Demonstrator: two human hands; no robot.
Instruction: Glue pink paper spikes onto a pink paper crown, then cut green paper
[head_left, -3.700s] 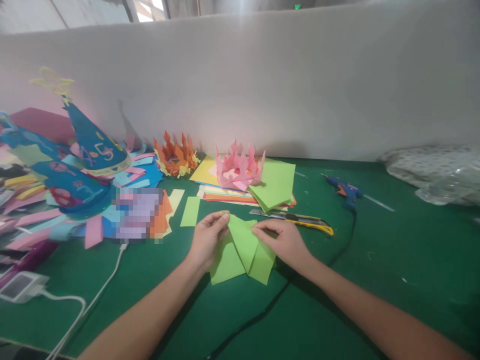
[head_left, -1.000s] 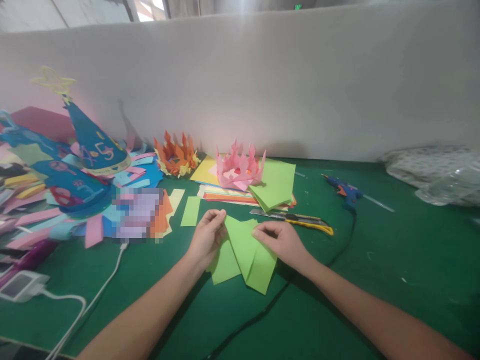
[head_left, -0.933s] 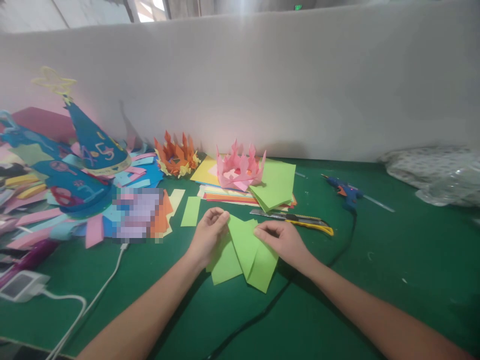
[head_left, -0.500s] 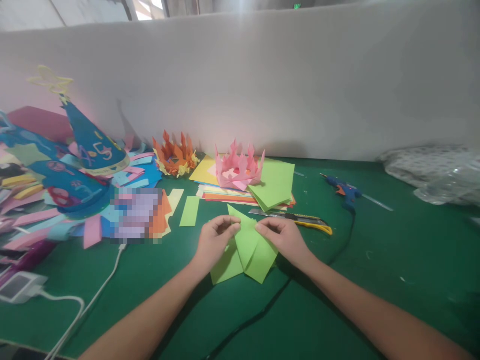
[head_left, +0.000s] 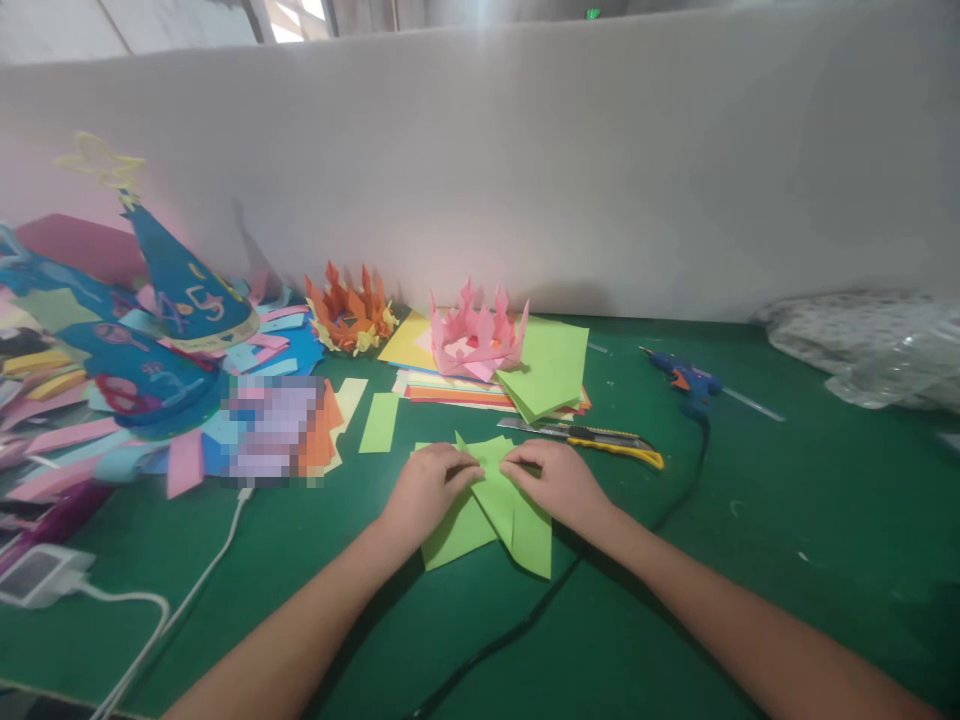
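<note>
Left hand (head_left: pixel 429 490) and right hand (head_left: pixel 559 485) pinch green paper (head_left: pixel 496 502), fingers (head_left: pixel 466 478) seemingly hiding some folds; the right forearm (head_left: pixel 720 600) partly covers the cable (head_left: pixel 704 447) from a glue gun (head_left: pixel 688 380) at two o'clock.

green folded sheets (head_left: pixel 521 510): paper, matt, smooth between creases. pink crown (head_left: pixel 480 352) and orange crown (head_left: pixel 349 315): matt paper or thin card. cutter (head_left: pixel 592 437): metal blade (head_left: pixel 534 429), yellow plastic handle (head_left: pixel 651 457). glue gun (head_left: pixel 690 384): blue and orange plastic; glue stick (head_left: pixel 754 405) translucent, smooth. clear wrapping (head_left: pixel 892 372): plastic, glossy, crumpled. blue cone hat (head_left: pixel 172 270): matt; felt or paper, cannot tell. white cable (head_left: pixel 142 597): smooth plastic. tabletop (head_left: pixel 750 560): green, smooth, slight sheen. wall panel (head_left: pixel 637 170): pale, matt.
</note>
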